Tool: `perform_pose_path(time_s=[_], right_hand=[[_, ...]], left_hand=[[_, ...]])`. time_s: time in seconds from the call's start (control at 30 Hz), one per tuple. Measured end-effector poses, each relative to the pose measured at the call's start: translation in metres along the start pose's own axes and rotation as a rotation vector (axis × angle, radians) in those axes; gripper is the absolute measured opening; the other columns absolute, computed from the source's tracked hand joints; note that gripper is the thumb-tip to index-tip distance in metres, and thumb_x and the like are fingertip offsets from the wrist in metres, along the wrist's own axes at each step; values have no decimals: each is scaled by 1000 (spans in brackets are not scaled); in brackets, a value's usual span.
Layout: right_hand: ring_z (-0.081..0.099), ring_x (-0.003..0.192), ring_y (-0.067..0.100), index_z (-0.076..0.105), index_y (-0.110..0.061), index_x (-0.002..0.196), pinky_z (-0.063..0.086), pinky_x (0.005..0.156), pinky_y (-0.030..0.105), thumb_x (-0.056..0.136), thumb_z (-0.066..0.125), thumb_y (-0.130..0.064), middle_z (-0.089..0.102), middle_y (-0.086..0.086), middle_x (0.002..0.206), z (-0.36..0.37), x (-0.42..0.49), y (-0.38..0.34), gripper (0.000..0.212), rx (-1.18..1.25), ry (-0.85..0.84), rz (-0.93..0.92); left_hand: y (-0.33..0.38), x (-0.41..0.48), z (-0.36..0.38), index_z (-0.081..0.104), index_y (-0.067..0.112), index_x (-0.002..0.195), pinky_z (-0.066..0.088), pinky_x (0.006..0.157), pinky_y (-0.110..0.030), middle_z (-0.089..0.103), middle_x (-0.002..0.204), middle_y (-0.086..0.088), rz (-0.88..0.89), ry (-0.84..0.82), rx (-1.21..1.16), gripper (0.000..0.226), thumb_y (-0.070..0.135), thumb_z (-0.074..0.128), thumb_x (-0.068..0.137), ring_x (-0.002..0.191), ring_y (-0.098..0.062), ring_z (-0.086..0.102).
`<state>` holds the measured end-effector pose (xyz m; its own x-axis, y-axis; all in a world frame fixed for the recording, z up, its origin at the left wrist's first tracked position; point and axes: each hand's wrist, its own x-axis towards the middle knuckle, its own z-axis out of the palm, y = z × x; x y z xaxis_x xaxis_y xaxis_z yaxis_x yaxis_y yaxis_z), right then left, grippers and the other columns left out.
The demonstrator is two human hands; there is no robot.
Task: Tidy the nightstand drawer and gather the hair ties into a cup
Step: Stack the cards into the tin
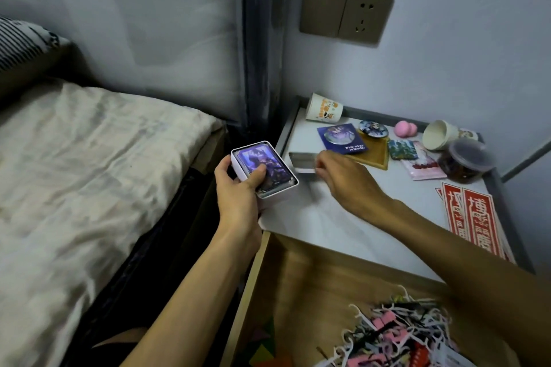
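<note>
The left hand (238, 188) grips a white box (265, 171) from below. Its thumb presses on the top picture card (264, 165) of the stack inside, held over the gap between the bed (89, 143) and the nightstand top (328, 223).

The right hand (347, 179) reaches across that top, its fingertips (318, 164) at the edge of a grey flat piece (301, 162). This piece is blurred and the thumb is hidden, so I cannot tell whether the hand pinches it or only touches it.

One paper cup (325, 107) lies on its side at the back left corner. A second cup (439, 135) is tipped over beside a lidded plastic jar (466, 159).

The open drawer (298, 277) holds a tangle (396, 334) of pink, black and white pieces. The frame edge cuts it off, and single hair ties cannot be made out.
</note>
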<state>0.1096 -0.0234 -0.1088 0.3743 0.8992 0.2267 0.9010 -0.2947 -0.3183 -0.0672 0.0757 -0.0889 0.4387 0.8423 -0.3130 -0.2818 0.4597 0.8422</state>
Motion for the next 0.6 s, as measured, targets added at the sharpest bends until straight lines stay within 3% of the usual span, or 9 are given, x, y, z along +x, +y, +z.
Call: perform_pose_path(time_s=[0.1,0.17,0.27,0.4,0.5,0.6], right_hand=[[57,91,9,52,-13,98,46,73,25,105,40,-22,62,-1,103,-37,-32,-4,16,446,190,213],[60,90,10,52,-9,99,50,71,19,106,37,-20,62,3,102,-60,-52,-5,20,694,279,369],[69,91,15,58,-15,101,59,72,29,107,36,-20,70,0,101,-79,-78,-1,24,1009,347,559],[68,83,18,63,-15,103,55,64,33,105,38,-17,71,3,96,-82,-103,11,25,1057,411,793],[67,84,23,64,-15,99,54,78,42,106,39,-24,72,9,95,-69,-117,18,27,1121,359,941],[68,83,24,66,-11,93,54,80,41,105,41,-33,73,8,87,-57,-127,23,35,1180,274,1015]], left_hand=[[-3,-5,2,43,20,137,59,65,-36,69,118,-8,4,-32,38,55,1,65,90,94,-27,72],[-8,-13,6,44,20,137,58,60,-34,70,116,-8,-7,-74,95,53,1,64,91,90,-25,73],[-21,-27,14,45,23,135,59,57,-32,69,115,-7,-57,-161,182,52,1,63,92,89,-26,73],[-45,-47,27,43,22,137,60,60,-30,70,114,-12,-137,-252,270,56,1,64,90,91,-28,73],[-61,-59,34,43,24,138,61,73,-40,71,112,-15,-175,-360,338,55,3,64,92,91,-32,73],[-68,-67,39,46,28,135,56,88,-53,72,112,-12,-216,-467,390,51,5,63,93,95,-33,72]])
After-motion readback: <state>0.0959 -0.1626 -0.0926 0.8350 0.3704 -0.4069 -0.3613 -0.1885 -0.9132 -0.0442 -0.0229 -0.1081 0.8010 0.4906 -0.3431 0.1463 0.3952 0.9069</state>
